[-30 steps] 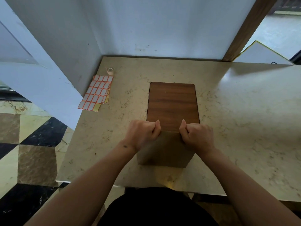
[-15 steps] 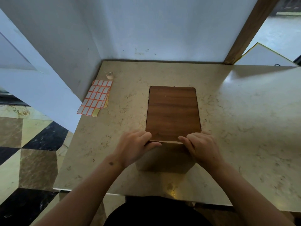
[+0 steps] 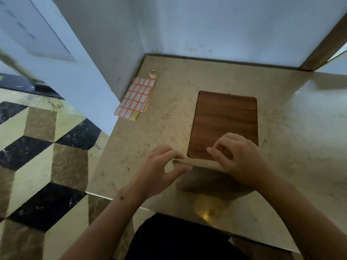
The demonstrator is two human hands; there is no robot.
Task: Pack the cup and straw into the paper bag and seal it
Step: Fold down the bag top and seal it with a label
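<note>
Brown paper: paper bag (image 3: 210,180) stands at the near edge of the counter (image 3: 293,143), between both hands, top folded over into a flat strip
Fold axis: folded top edge runs left to right across the view, from the left fingertips to under the right palm
Left hand (image 3: 161,168): grip pinched, thumb and forefinger closed on the left corner of the fold, other fingers curled loose
Right hand (image 3: 238,158): grip resting on the right part of the fold, fingers bent and pressing down; cannot tell if thumb is pinching paper or just lying on it
Cup and straw: neither visible, judged to be inside the bag already since top is folded shut
Sticker sheet (image 3: 136,98): white labels with orange borders, lies on the counter far-left of the bag, well apart, up against the wall
Tape roll (image 3: 153,73): small, just beyond the sticker sheet, near the corner
Key relation: sealing stuff lies forward and to the left of the bag, so left hand is the nearer one; right hand would have to cross over the bag
Wood panel (image 3: 225,122): dark inset in the counter, just behind the bag, right fingers overlap its near edge
Step judged: fold is being creased, seal not yet applied
Next move calls for: one hand keeps the fold pinned, likely the right, while the left lets go and reaches for a sticker
Risk: fold may spring open if both let go
</note>
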